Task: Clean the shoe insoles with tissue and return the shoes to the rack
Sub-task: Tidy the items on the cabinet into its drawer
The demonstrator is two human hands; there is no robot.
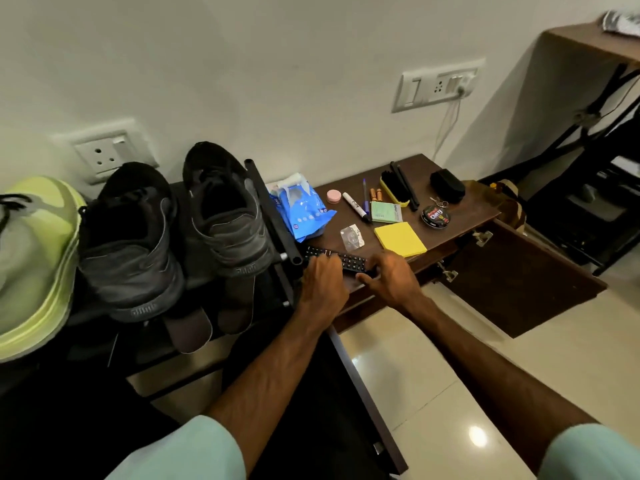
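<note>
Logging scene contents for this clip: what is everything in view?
shoe pair: two, black, on top of rack
single shoe: one, lime green, far left
tissue pack: one, blue, left end of cabinet
remote: one, black, cabinet front edge
sticky pad: one, yellow, behind remote
marker: one, white and black, cabinet middle
brush: one, yellow and black, cabinet back
polish tin: one, black, cabinet right
left hand: on remote
right hand: holds remote's right end

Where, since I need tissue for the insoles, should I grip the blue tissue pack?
Probably pinch the tissue pack across its near, closed end, coming from the right: it lies flat, the rack bar crowds its left side, and the opened flap is at the far end.
</note>
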